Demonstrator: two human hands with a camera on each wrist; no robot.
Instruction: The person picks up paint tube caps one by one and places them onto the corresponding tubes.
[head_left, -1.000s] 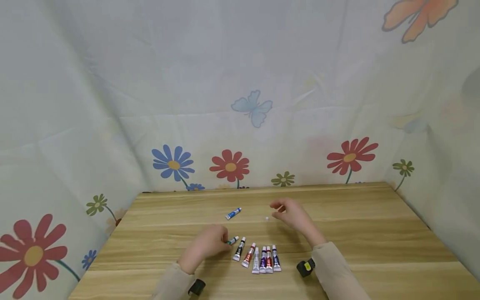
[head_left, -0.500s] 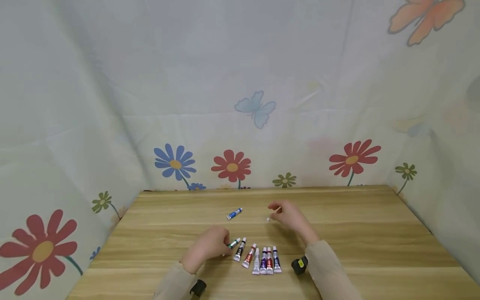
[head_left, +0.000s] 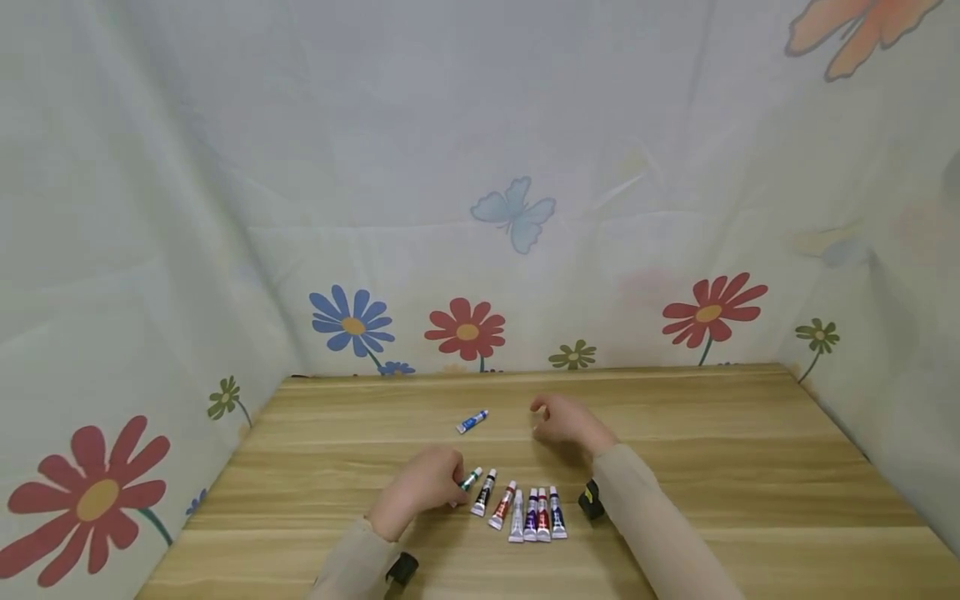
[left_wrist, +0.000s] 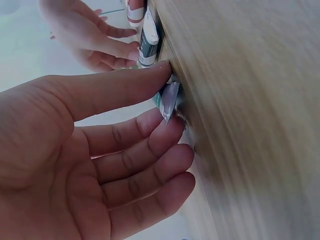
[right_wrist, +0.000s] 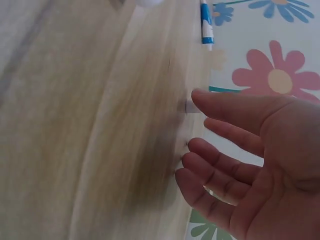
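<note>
My left hand (head_left: 427, 483) pinches a small green paint tube (head_left: 471, 478) at the left end of a row of tubes. In the left wrist view, thumb and index finger meet at the tube's flat crimped end (left_wrist: 170, 99), close over the table. My right hand (head_left: 567, 423) is farther back, low over the wood, its fingers loosely bent and a gap between thumb and index finger. Right at that thumb, in the right wrist view, stands a small white cap-like piece (right_wrist: 191, 106); the hand hides it in the head view.
Right of the green tube lie a black tube (head_left: 484, 492), an orange-red tube (head_left: 502, 505), a silver one (head_left: 517, 517) and several others. A blue tube (head_left: 472, 421) lies alone farther back. Flowered cloth (head_left: 390, 267) hangs behind the wooden table (head_left: 720, 467).
My right hand has shifted slightly left, covering the small white piece that showed beside it in the head view. The left hand stays at the green tube, more of which now shows.
</note>
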